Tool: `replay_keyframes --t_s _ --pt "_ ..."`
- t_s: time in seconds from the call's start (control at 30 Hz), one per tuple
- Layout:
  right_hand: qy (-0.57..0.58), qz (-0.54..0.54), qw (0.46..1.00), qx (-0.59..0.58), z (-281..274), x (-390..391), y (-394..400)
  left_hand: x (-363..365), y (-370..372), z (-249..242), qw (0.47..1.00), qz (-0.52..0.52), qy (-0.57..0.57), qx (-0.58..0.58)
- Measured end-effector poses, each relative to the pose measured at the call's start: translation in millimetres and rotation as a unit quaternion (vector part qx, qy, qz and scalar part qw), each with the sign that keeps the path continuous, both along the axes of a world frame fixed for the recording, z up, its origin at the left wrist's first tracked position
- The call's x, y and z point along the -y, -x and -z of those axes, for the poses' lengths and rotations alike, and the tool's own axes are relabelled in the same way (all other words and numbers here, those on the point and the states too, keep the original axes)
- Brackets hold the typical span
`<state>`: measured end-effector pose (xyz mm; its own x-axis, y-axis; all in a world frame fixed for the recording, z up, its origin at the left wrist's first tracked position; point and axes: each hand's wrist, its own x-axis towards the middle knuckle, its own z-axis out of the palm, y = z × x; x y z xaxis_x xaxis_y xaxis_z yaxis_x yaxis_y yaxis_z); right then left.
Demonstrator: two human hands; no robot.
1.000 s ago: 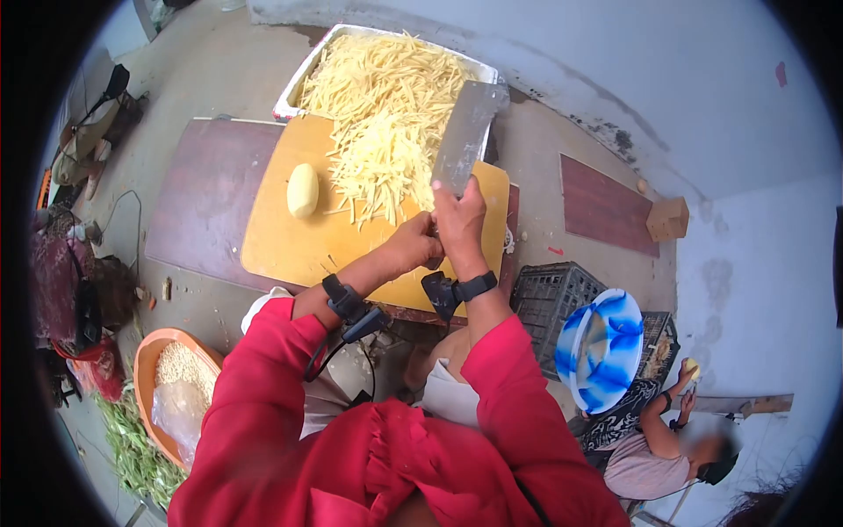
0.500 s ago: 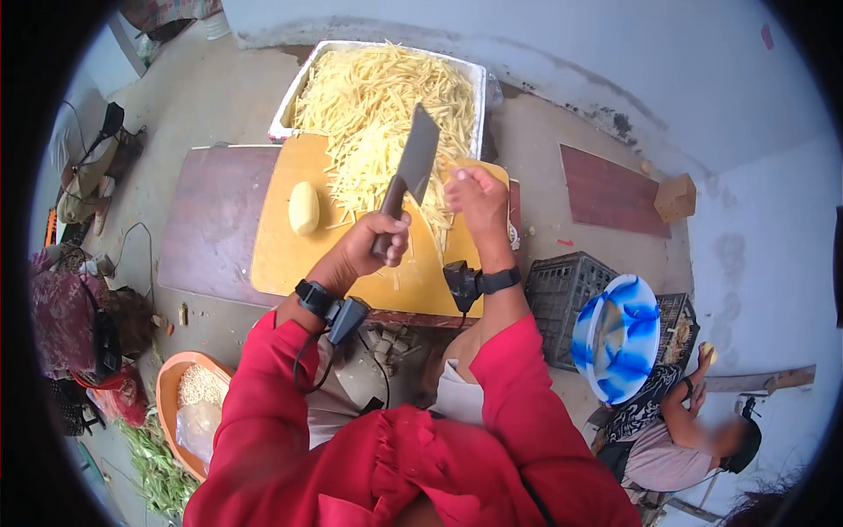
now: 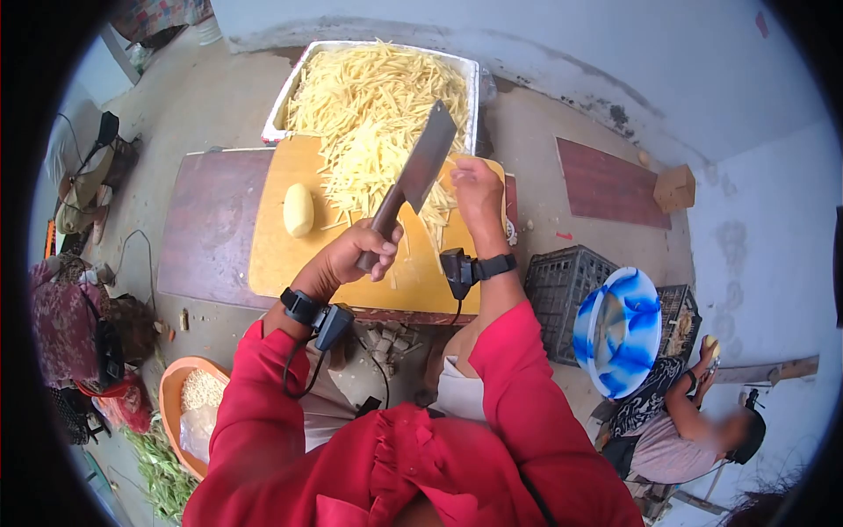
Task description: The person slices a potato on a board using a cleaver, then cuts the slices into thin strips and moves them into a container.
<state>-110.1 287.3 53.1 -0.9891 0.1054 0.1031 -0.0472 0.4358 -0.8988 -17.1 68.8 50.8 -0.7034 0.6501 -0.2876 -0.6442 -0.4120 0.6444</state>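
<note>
My left hand is wrapped round the wooden handle of a cleaver, its blade raised and tilted up to the right over cut potato strips. Beside the blade, my right hand is closed with fingers curled in; whether anything is in it I cannot make out. One whole peeled potato lies on the left part of the yellow cutting board. From the board the strips run up into a white foam box heaped with more of them.
Black plastic crates stand right of the board, with a blue and white basin by them. An orange tub is at lower left. A person sits at lower right holding a potato; another sits at far left.
My left hand has shifted slightly down and left, and the cleaver leans further right. My right hand's fingers have moved slightly. The whole view has shifted a little.
</note>
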Motion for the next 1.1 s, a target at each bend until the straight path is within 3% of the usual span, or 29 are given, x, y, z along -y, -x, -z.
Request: replay_keyframes --t_s 0.1,0.13,0.23,0.27,0.37,0.4,0.5,0.53,0.63,0.73,0.83,0.87,0.9,0.97,1.1 --pt "0.217 -0.092 0.965 0.116 -7 6 -8 -7 1 4 0.996 -0.045 0.075 -0.019" --pt "0.239 -0.111 0.955 0.139 -7 14 -14 -7 2 6 0.996 -0.045 0.079 -0.018" --pt "0.068 -0.1 0.983 0.136 25 14 -4 -5 4 4 0.998 -0.053 0.038 0.002" --pt "-0.193 -0.102 0.975 0.044 34 7 3 -4 4 3 0.998 -0.054 0.008 0.017" --pt "-0.267 -0.086 0.955 0.1 42 -3 7 0 5 1 0.997 -0.073 -0.032 0.004" --pt "-0.292 -0.064 0.953 0.054 38 1 10 1 5 0 0.996 -0.086 0.019 -0.012" --pt "-0.053 -0.04 0.998 0.023 13 9 -3 -3 8 -7 0.965 -0.135 0.212 -0.072" --pt "0.103 -0.037 0.98 0.167 0 16 -7 -7 8 -10 0.952 -0.154 0.253 -0.081" --pt "0.218 -0.144 0.914 0.309 -12 33 -26 -18 9 -7 0.905 -0.187 0.367 -0.109" --pt "0.275 -0.208 0.899 0.269 -4 57 -43 -28 5 7 0.827 -0.232 0.448 -0.248" --pt "0.317 -0.199 0.9 0.223 9 62 -44 -34 -2 3 0.764 -0.159 0.548 -0.3" --pt "0.321 -0.205 0.888 0.257 13 56 -41 -40 -5 3 0.748 -0.183 0.555 -0.316" --pt "0.36 -0.157 0.885 0.249 14 62 -44 -45 -8 1 0.75 -0.18 0.552 -0.317" --pt "0.312 -0.162 0.91 0.22 9 57 -44 -49 -9 -1 0.753 -0.176 0.548 -0.32" --pt "0.24 -0.141 0.943 0.183 9 41 -38 -5 16 5 0.759 0.03 0.542 -0.36"
